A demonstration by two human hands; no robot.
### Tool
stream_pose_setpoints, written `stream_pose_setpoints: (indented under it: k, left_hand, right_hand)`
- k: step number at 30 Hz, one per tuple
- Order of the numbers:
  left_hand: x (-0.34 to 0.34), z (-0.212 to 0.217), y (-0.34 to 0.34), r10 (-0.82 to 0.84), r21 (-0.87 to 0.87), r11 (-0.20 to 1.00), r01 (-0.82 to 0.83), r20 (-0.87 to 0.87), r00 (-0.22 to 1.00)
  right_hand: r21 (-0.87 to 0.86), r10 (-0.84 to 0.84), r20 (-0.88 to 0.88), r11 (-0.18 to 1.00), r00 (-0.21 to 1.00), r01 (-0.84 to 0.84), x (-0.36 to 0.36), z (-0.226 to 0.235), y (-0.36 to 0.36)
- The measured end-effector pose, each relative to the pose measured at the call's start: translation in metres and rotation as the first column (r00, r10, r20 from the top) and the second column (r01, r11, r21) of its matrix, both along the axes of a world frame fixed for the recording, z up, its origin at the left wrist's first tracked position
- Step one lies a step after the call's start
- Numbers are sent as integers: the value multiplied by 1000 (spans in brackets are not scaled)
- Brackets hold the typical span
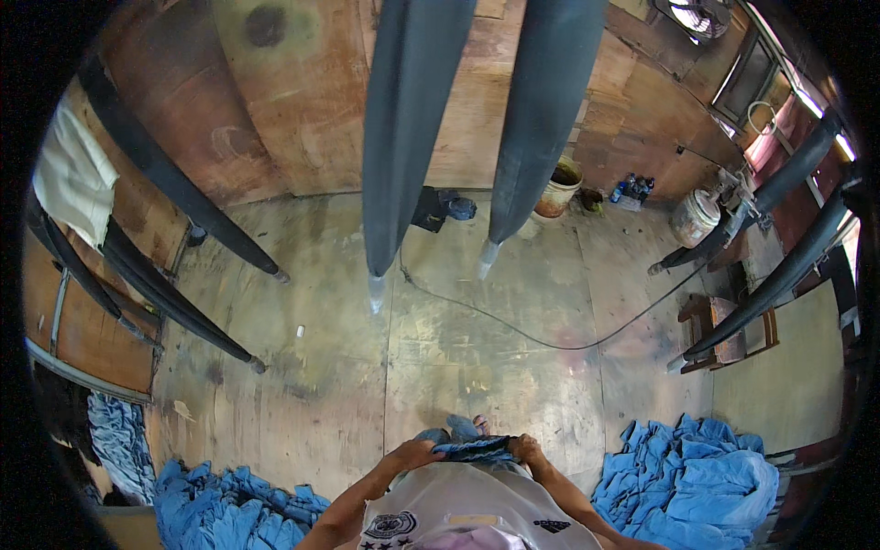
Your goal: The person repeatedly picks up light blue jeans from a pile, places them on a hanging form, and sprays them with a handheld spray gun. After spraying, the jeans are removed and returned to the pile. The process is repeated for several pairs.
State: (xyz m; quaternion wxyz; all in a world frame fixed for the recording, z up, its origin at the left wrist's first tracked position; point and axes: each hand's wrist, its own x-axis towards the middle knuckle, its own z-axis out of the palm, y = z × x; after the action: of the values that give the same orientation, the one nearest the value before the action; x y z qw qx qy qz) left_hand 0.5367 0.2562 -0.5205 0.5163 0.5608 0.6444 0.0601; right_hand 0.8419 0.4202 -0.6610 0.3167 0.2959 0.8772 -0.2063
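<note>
A blue denim garment [475, 449] is stretched between my two hands, close in front of my body. My left hand [417, 455] has its fingers wrapped round one end of the bunched cloth. The other end is gripped by my right hand [525, 450], its fingers curled closed. Much of the garment is foreshortened, so I cannot tell its full shape. Heaped blue cloth [225, 509] lies to my left, and another pile of blue garments [687, 481] to my right.
Two long dark grey leg-shaped tubes [412, 119] hang ahead. More dark tubes [170, 174] slant in at both sides, one with pale cloth [78, 174] on it. A black cable [550, 346] crosses the wooden floor. Buckets [557, 192] and a small wooden stool [729, 332] stand beyond.
</note>
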Motion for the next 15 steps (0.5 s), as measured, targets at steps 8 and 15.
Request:
stream_pose_setpoints:
  k: [8,15]
  left_hand:
    - [32,16,6,154,74,985,-156,38,987]
    - [12,-108,-25,303,1,950,-312,-240,922]
  right_hand:
    - [-173,-961,-216,210,170,962,-44,50,45]
    - [255,-392,-112,877,913,408,-71,82,32]
